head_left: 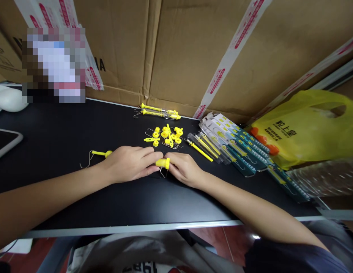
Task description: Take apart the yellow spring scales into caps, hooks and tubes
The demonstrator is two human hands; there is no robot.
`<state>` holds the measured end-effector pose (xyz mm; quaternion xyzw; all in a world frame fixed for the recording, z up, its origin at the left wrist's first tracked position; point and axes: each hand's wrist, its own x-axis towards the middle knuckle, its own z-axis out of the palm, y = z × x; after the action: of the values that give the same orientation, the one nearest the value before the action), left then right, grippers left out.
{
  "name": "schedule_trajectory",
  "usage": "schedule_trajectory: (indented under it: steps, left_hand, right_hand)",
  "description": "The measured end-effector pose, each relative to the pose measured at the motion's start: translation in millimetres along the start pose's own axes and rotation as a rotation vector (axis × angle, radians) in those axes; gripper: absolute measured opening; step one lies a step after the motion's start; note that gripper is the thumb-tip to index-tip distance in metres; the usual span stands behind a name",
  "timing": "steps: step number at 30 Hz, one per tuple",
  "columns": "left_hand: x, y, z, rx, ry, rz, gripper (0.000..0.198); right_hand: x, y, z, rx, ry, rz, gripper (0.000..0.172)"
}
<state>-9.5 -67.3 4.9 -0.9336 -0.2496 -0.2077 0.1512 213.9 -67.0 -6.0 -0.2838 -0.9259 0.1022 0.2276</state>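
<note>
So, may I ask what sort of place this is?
Probably an improvised work corner, perhaps in a storage room: small yellow parts lie loose on a black table, printed packages lie to their right, and large taped cardboard stands behind.

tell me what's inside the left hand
A yellow cap shows right of the left hand, a hooked yellow rod left of it; anything inside the grip itself is covered.

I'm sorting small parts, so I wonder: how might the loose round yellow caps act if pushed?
The yellow caps would probably roll or skid, being rounded and loose on a smooth-looking tabletop. They are likely light, since they are small and look like plastic. Some might catch on their neighbours, as yellow strips lie among them.
</note>
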Motion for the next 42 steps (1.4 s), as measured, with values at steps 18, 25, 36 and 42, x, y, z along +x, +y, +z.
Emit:
schedule_trajectory:
  steps: [18,25,36,42]
  left_hand:
    - [3.1,4.3,-3.9,0.006,-0.033,-0.012,0.021]
    - [1.6,6.1,-2.8,0.093,0.06,-0.001,0.022]
    - [3.5,4.1,-3.2,0.028,-0.024,-0.077,0.024]
    - [6.5,2.0,-7.3,-0.071,-0.185,-0.113,0.022]
  right_hand:
    - [2.5,-6.1,2.5,0.328,0.009,0.19,0.036]
    - [3.8,-8.9,4.0,0.349,0.034,0.279,0.042]
    - [6.1,-7.1,-0.4,0.319,0.0,0.326,0.042]
    - [7.1,-4.3,-6.4,0.307,-0.086,0.312,0.039]
